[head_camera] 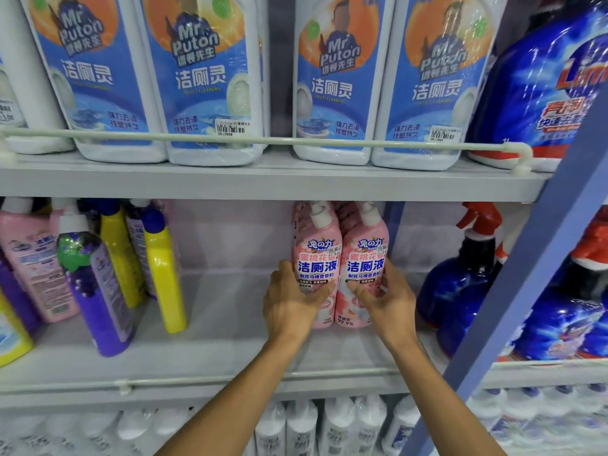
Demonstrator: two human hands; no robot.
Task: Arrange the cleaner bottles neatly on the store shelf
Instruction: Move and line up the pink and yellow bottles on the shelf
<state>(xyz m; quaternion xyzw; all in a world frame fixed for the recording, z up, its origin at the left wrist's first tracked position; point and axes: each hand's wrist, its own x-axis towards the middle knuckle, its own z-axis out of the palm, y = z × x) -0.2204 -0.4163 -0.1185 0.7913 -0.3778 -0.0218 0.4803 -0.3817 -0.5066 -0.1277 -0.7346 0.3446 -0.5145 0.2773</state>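
On the middle shelf (223,307), right of centre, the left hand (289,307) curls round the left pink bottle (317,245) and the right hand (391,304) round the right pink bottle (365,248). The two bottles stand upright and touching. This looks like the squaring-up step. Next, probably, both bottles slide together towards the front edge, labels kept forward.
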